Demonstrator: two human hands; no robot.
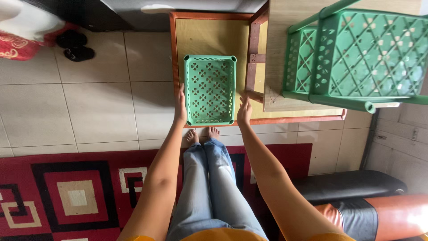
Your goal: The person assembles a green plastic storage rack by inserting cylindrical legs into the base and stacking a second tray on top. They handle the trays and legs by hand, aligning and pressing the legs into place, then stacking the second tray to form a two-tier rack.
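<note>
Red patterned rug (67, 192) at seven o'clock, over pale floor tiles (98, 102); black sandals (76, 47) and a red-and-white cloth bundle (18, 35) up at ten o'clock.

Moving right: left hand (180, 107) stretched out, fingers straight and together, palm turned inward, lying along the left wall of the small green plastic basket (210, 89). Looks to be touching the wall near the lower corner, with nothing gripped and no finger curled over the rim.

Basket sits flat and upright at twelve o'clock from the body, on the low wooden table (214, 38), its near edge at the table's front lip, empty as far as the lattice bottom shows. Bare feet (203, 134) just below it, at the rug's edge.

Right hand (244, 110) likewise open, fingers extended, at the basket's lower right corner; touching or just beside, cannot tell which. Holds nothing.

Further right, at two o'clock, a larger green lattice crate (370, 53) standing on a raised wooden surface, well apart from both hands. Black cushion (352, 185) at four o'clock.

Judged from this: basket bracketed between two flat palms, at the point of contact, not yet clasped. Any lift or slide from here calls for even inward pressure from both sides, or fingers hooked under the rim, so as to keep the light basket level and clear of the table's raised edge.
</note>
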